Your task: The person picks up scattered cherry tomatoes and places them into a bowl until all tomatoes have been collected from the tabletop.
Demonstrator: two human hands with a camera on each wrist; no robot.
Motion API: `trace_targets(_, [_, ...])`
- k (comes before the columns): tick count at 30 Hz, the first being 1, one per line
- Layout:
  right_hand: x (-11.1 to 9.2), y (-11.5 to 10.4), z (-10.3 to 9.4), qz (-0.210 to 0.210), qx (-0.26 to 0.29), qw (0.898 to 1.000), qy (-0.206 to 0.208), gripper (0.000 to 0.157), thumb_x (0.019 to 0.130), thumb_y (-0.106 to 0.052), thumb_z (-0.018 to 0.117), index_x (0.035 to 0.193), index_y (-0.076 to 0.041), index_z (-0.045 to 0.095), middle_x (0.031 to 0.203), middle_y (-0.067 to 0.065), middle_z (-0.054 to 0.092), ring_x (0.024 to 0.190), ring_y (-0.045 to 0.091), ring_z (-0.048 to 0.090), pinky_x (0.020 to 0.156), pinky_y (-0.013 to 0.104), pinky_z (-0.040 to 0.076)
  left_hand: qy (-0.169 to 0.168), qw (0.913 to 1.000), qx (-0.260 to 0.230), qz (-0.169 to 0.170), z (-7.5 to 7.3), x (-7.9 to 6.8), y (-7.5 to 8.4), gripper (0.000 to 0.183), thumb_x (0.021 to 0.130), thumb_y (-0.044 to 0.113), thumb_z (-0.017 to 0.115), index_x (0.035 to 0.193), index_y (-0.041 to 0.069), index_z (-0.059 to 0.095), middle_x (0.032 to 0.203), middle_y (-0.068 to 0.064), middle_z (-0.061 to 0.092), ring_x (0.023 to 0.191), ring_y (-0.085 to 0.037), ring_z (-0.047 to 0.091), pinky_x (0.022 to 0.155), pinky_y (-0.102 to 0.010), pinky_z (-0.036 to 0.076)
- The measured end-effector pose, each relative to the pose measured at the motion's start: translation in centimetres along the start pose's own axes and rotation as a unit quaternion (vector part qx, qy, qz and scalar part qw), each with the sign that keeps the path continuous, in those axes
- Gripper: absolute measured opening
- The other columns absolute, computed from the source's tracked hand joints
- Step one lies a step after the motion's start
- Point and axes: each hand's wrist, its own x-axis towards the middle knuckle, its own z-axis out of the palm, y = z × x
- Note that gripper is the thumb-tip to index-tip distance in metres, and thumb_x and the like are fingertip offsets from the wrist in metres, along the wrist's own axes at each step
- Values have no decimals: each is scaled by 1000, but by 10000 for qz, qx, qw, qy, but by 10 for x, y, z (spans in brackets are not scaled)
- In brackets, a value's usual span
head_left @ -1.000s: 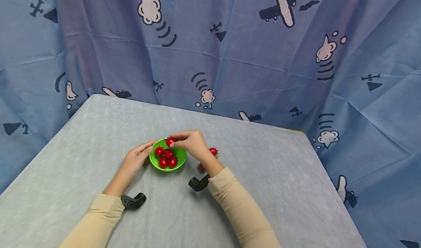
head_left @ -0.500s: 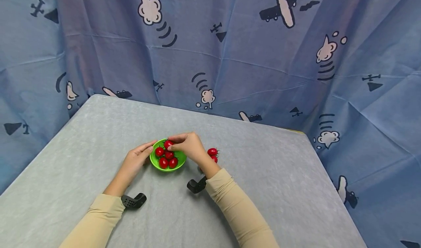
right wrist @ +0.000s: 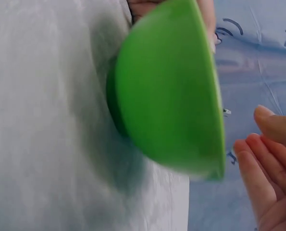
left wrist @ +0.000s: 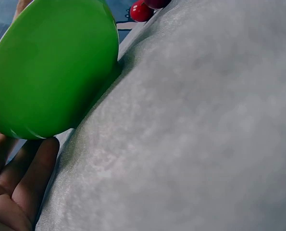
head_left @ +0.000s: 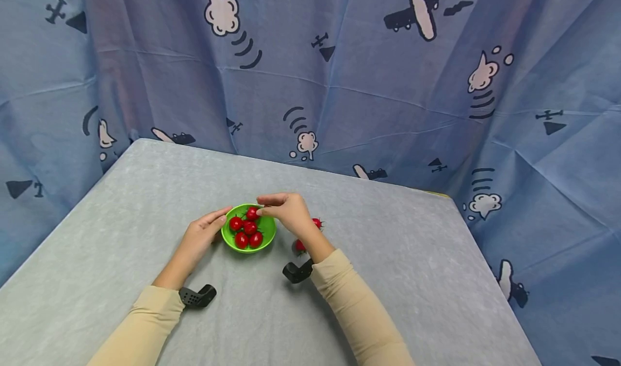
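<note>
Several cherry tomatoes (head_left: 241, 240) with green stems lie in a small bright green bowl (head_left: 264, 234). At its left side my left hand (head_left: 201, 234) rests against the wall, fingers extended; the left wrist view shows fingertips (left wrist: 49, 144) touching the green bowl (left wrist: 56, 67) low down. Over the far right rim is my right hand (head_left: 288, 212), its fingertips right by the farthest tomato (head_left: 252, 213). In the right wrist view nothing sits between the relaxed fingers of that right hand (right wrist: 272, 163), which is beside the rim of the bowl (right wrist: 167, 91).
More cherry tomatoes lie on the table right of the bowl, one (head_left: 300, 245) beside the right wrist and one (head_left: 317, 222) partly behind the forearm. The table has a pale grey cloth (head_left: 412, 247). Behind it hangs a blue patterned curtain (head_left: 271, 112).
My right hand first lowered a cherry tomato into the bowl, then let it go and drew back slightly to the right. The left hand and the bowl have stayed put.
</note>
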Motion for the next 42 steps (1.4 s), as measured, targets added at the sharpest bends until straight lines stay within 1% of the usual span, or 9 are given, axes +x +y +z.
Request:
trace_targets(3, [-2,3,-11,-76,60,9997,204,30,84,-17,80,113,-11,77,113,3,76,114,16,67,103,39,51,18,10000,37,60,0,0,0,52,103,41,51,146,11,52,151,-7,50,111,18,47,89,-6,44])
trace_targets(7, [-5,9,-25,-169,92,9989,436,29,82,-21,81,110,-14,78,111,2,77,112,16,68,100,39,53,14,9999,17,119,-1,1,0,51,104,39,51,146,9,52,150,-8,50,111,18,47,89,-5,43])
trace_targets(11, [-8,17,-39,-85,-41,9982,600,30,81,-25,83,109,-16,79,110,1,77,113,15,66,99,40,53,-6,9999,-4,113,0,1,0,50,104,38,51,146,9,51,151,-9,49,110,19,48,89,-5,44])
trace_targets(15, [-11,26,-53,51,-92,9972,735,31,81,-25,83,110,-15,78,112,2,76,117,16,64,101,40,52,-23,10000,-26,91,0,1,1,51,104,38,50,146,9,51,151,-9,49,109,19,48,89,-5,44])
trace_targets(19, [-13,31,-65,140,-50,9967,804,34,82,-24,82,114,-13,77,117,6,75,115,20,67,100,41,53,-27,9999,-50,87,-1,1,0,52,104,39,51,146,10,51,151,-9,48,109,19,48,89,-6,44])
trace_targets(26, [-17,39,-81,224,-136,9962,833,35,84,-23,81,116,-11,76,119,7,74,111,21,69,105,43,49,-72,9999,-127,75,-1,0,0,53,104,40,51,147,10,50,152,-10,48,107,19,50,88,-7,46])
trace_targets(34, [-20,50,-91,322,-219,9956,852,35,83,-25,81,115,-11,76,120,7,73,114,21,67,107,44,47,-103,9997,-213,100,0,-1,0,52,104,39,51,146,9,50,151,-11,49,105,18,53,86,-9,48])
trace_targets(42, [-20,64,-99,391,-122,9961,787,31,86,-17,78,116,-10,75,120,7,73,118,21,65,109,43,46,-99,9999,-128,50,0,-1,0,53,103,41,51,147,11,50,152,-9,48,108,19,50,88,-6,45])
